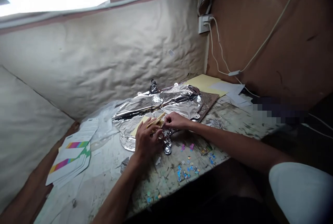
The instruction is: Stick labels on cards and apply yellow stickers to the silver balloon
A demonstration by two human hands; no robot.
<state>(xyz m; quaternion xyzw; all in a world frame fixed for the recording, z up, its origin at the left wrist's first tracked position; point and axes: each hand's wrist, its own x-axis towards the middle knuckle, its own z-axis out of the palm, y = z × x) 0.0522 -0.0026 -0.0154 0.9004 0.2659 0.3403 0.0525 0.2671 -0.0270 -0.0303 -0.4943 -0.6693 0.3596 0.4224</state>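
Several silver foil balloons, flat and wrinkled, lie spread on the worktable in front of me. My left hand is closed around a small yellow piece that looks like folded paper or card, held above the foil. My right hand is at its right end, fingers pinched together. Whatever lies between those fingertips is too small to make out. A flat yellow sheet rests on the foil just behind my left hand. A rounded foil tab sticks out below my hands.
Printed cards with colour bands lie at the left, beside clear plastic. Blue sequins and pink bits are scattered near the front edge. Yellow and white sheets lie at the back right, below a wall socket with cables.
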